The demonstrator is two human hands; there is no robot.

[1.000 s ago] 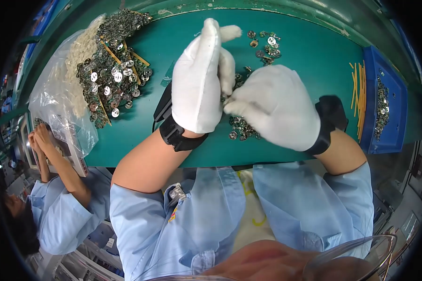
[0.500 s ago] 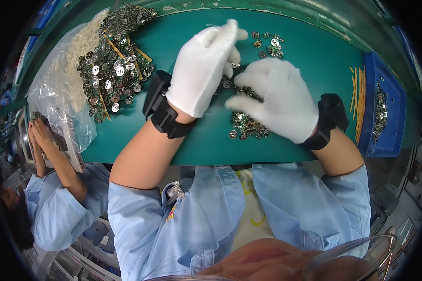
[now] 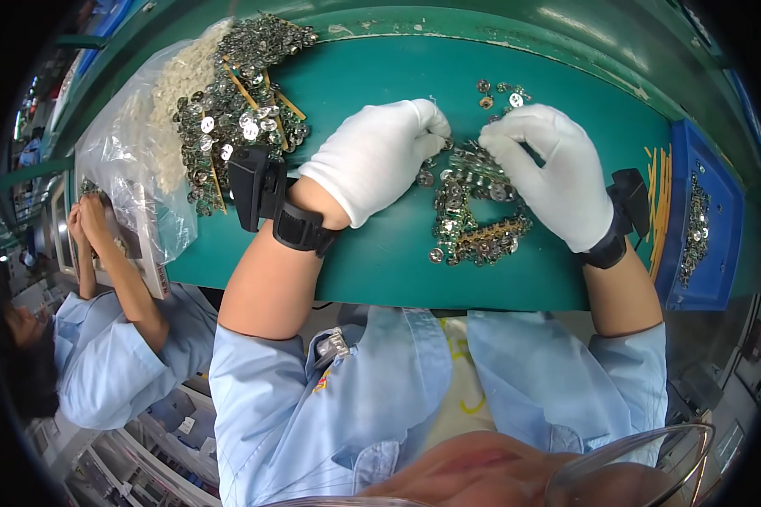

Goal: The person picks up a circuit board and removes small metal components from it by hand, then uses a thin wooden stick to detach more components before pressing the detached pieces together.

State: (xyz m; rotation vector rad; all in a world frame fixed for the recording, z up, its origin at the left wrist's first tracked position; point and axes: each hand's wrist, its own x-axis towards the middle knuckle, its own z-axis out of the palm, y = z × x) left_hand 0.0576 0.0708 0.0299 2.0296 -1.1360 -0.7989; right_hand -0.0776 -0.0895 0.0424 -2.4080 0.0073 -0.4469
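- head: metal disc heap (image 3: 457,213) on green table (image 3: 372,275).
- left hand (image 3: 380,156), upper left of heap: fingers curled, hold unclear.
- right hand (image 3: 562,177), upper right of heap: thumb and fingertips close, hold unclear.
- yellow shirt marking (image 3: 473,406) below heap.

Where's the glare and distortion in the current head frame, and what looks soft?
Head view: specular glints on the left heap of metal discs and the clear plastic bag; head view: fisheye bows the far edge of the green bench, corners go black; head view: dim, soft background at the left rim, both white gloves fairly crisp.
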